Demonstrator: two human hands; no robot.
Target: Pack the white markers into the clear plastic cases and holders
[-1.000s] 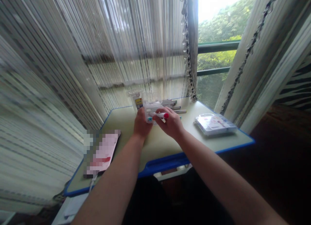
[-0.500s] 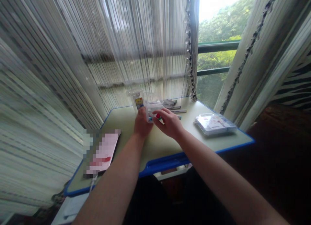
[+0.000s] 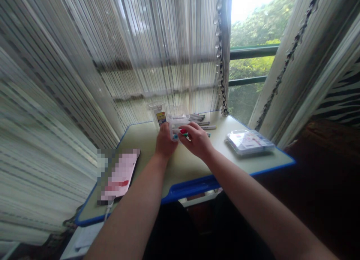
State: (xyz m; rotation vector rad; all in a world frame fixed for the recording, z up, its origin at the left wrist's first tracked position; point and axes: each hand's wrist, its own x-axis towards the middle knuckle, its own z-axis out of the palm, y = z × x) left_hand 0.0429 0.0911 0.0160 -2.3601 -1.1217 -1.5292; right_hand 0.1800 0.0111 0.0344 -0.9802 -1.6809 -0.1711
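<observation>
My left hand point(image 3: 165, 140) is closed around the near left side of a clear plastic pen box point(image 3: 173, 129). The box lies tilted on the desk, its clear lid raised at the back. Blue-green marker ends point(image 3: 176, 136) show in its near opening. My right hand point(image 3: 198, 140) is at the box's right side, thumb and fingers pinched on a red-ended marker point(image 3: 183, 131); most of its barrel is hidden. A green end shows just under these fingers. Behind my right hand several white and grey markers point(image 3: 204, 122) lie loose on the desk.
A clear container with a yellow label point(image 3: 161, 115) stands behind my left hand. At the right of the blue-edged desk point(image 3: 191, 166) lies a flat clear case point(image 3: 249, 142). A pink tablet-like device point(image 3: 120, 175), partly pixelated, lies left with a white cable. Curtains hang behind.
My right hand has shifted slightly, its fingers closing in more around the red-ended marker, which sits slightly higher. My left hand stays on the box.
</observation>
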